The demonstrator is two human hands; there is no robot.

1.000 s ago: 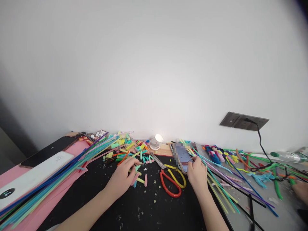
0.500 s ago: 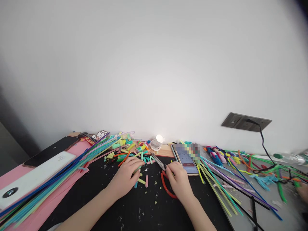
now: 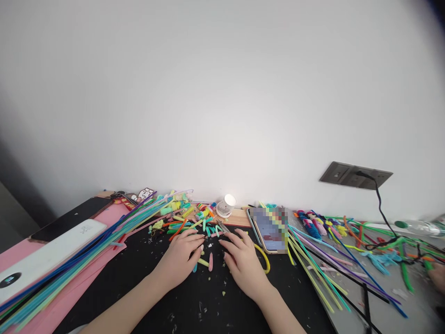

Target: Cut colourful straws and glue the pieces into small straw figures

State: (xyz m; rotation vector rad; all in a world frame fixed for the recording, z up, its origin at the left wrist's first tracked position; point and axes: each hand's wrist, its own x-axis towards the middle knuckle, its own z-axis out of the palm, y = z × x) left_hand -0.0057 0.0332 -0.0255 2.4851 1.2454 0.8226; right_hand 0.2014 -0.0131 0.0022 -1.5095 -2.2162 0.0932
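My left hand (image 3: 181,257) rests on the black mat (image 3: 194,301), fingers apart and bent down onto several short coloured pipe-cleaner pieces (image 3: 205,260). Close to its right, my right hand (image 3: 243,262) lies palm down with fingers stretched out over the scissors. Only the scissors' yellow handle loop (image 3: 266,260) and a bit of blade (image 3: 222,226) show; the red handle is hidden under the hand. A pink piece (image 3: 210,261) lies between the two hands. Neither hand grips anything that I can see.
A phone (image 3: 269,229) lies right of my right hand. Long pipe cleaners lie in bundles at left (image 3: 86,246) and right (image 3: 313,264). A paper cup (image 3: 225,205) stands by the wall. A white device (image 3: 45,253) lies on pink sheet. Another person's hand (image 3: 438,276) shows at the right edge.
My right hand left the phone, moved left across the scissors and now lies flat over them near my left hand. The left hand stayed on the short pieces.
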